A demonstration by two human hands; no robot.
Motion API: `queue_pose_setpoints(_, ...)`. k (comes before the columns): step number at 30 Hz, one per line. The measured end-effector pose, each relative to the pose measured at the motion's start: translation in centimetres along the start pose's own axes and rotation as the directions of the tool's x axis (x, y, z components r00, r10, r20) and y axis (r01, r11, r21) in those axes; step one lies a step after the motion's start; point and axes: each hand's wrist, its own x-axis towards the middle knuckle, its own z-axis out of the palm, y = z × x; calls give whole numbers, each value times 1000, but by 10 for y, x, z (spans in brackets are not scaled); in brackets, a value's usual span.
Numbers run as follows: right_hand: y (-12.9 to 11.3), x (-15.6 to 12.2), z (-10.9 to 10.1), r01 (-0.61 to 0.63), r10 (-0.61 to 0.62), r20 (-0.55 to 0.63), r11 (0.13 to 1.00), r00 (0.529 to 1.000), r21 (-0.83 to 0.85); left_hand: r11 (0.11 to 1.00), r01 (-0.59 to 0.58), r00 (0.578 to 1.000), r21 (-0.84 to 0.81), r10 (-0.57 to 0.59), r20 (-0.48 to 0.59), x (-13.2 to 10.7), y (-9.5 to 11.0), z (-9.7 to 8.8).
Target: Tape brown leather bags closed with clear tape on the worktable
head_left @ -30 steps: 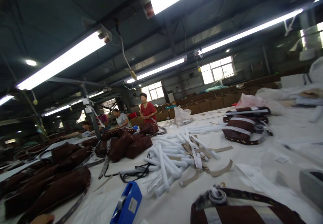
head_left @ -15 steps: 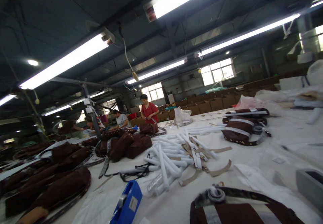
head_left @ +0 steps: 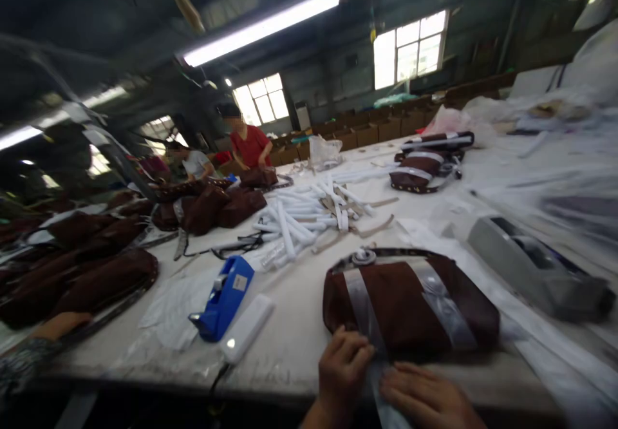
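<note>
Head view: a brown bag (head_left: 410, 300) lies flat on the table (head_left: 297, 287), just in from the near edge, and everything else is placed from it. Two strips of clear tape (head_left: 361, 303) cross the bag from back to front. It is closed, so nothing inside it shows.

The left hand (head_left: 345, 368) rests at the bag's near left corner with its fingers curled down onto the left strip. Whether it pinches the tape I cannot tell. The right hand (head_left: 425, 397) lies flat and spread, just right of the left hand, on the tape end that runs over the table edge.

Left of the bag sit a blue tape dispenser (head_left: 222, 297) and a white bar (head_left: 246, 328), with bare table between the bar and the bag. To the bag's right is a grey tape dispenser (head_left: 531, 268), too blurred to show its roll.

Behind the bag there is open cloth, then a heap of white rolls (head_left: 299, 213). Far beyond the heap is a row of cardboard boxes (head_left: 367, 134), their contents unseen.

Far left of the bag lie piled brown bags (head_left: 96, 268), and a co-worker's hand (head_left: 60, 323) rests at that edge.
</note>
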Motion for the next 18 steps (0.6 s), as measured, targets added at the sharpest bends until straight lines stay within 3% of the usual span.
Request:
queue_pose_setpoints(3, -7, -15, -1, 85, -93, 139, 994, 986, 64, 998, 42, 996, -46, -38, 86, -2, 6, -3)
queue_pose_setpoints(8, -16, -17, -8, 79, -92, 193, 994, 977, 73, 996, 63, 988, -59, -53, 145, 2, 3, -11)
queue_pose_setpoints(18, 6, 41, -18, -46, 25, 207, 994, 978, 96, 998, 37, 981, -50, -26, 193, -4, 1, -12)
